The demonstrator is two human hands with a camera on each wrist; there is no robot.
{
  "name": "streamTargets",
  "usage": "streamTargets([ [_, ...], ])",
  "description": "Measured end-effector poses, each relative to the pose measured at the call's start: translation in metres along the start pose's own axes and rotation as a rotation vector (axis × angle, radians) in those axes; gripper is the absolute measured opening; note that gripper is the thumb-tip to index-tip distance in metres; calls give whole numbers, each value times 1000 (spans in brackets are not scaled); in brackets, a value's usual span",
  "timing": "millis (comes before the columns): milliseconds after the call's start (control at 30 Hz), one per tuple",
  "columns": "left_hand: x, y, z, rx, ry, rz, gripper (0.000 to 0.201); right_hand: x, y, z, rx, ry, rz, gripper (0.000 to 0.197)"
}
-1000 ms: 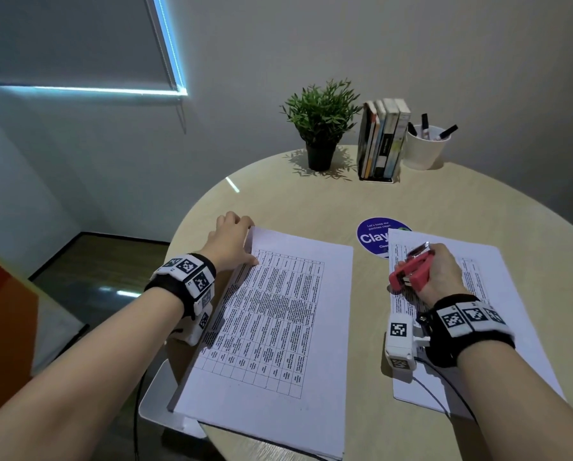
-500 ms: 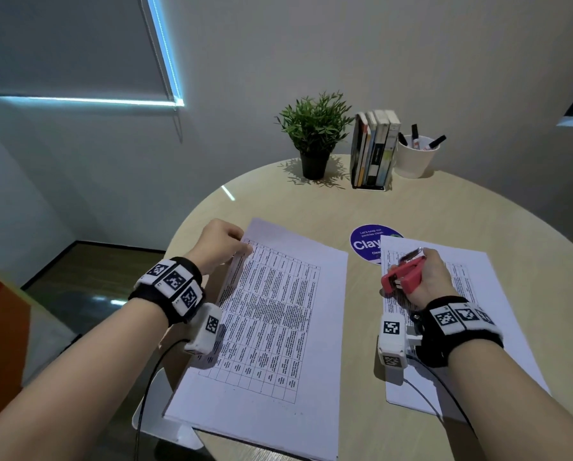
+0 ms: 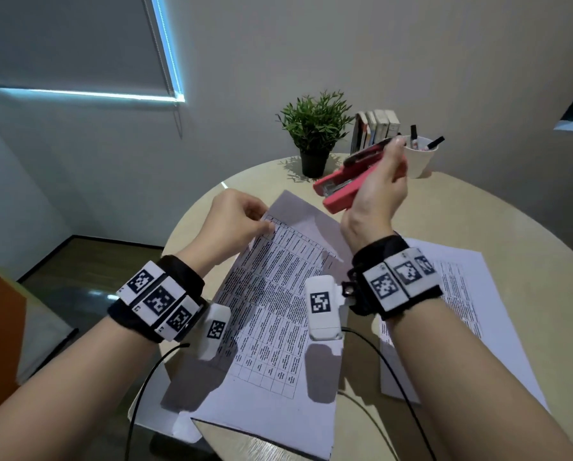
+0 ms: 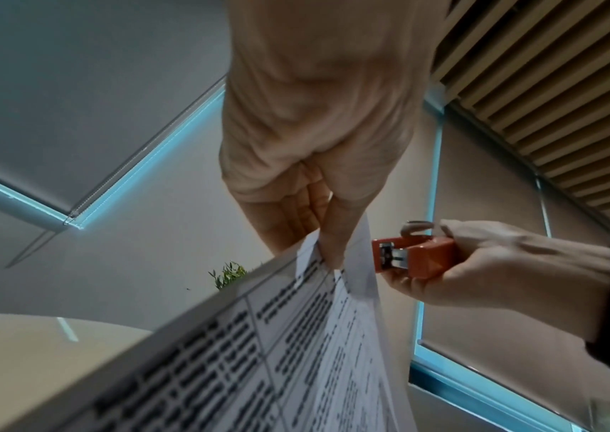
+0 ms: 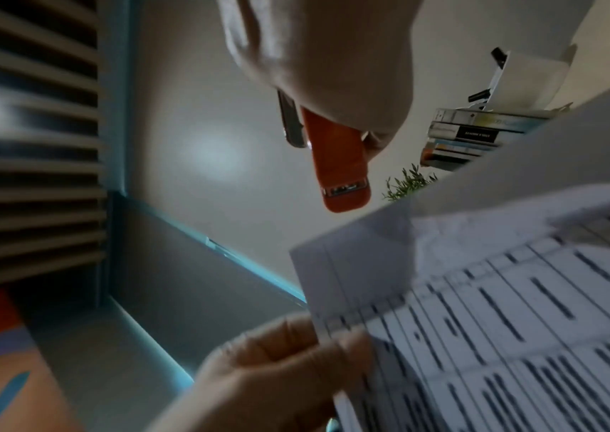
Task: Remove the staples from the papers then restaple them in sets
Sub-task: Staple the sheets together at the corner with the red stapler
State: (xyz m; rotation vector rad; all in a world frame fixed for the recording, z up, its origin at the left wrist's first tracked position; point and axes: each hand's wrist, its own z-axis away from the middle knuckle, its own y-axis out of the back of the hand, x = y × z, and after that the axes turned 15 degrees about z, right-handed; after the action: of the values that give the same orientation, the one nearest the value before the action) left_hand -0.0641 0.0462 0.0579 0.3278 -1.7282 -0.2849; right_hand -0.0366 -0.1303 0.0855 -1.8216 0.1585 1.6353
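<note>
My left hand (image 3: pixel 235 221) pinches the top left corner of a printed paper set (image 3: pixel 278 294) and lifts that corner off the round table (image 3: pixel 478 211). The left wrist view shows the same set (image 4: pixel 296 336) between my thumb and fingers (image 4: pixel 329 248). My right hand (image 3: pixel 378 188) grips a red stapler (image 3: pixel 345 181) in the air above the paper's far edge, its mouth pointing left toward the lifted corner. That stapler (image 5: pixel 336 163) hangs just above the paper corner (image 5: pixel 355 257) in the right wrist view. A second paper set (image 3: pixel 461 294) lies flat to the right.
At the table's far side stand a potted plant (image 3: pixel 315 134), a row of books (image 3: pixel 375 128) and a white cup of pens (image 3: pixel 418 154). The left paper set overhangs the near table edge. Cables run from both wristbands across the table.
My right hand has risen off the right paper set with the stapler and swung left over the left set. My left hand has gone from resting on the corner to pinching and lifting it.
</note>
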Motion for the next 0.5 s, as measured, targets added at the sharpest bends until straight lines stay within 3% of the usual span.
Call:
streamTargets([
  [500, 6, -18, 2, -67, -67, -30, 3, 11, -19, 7, -93, -16, 50, 30],
])
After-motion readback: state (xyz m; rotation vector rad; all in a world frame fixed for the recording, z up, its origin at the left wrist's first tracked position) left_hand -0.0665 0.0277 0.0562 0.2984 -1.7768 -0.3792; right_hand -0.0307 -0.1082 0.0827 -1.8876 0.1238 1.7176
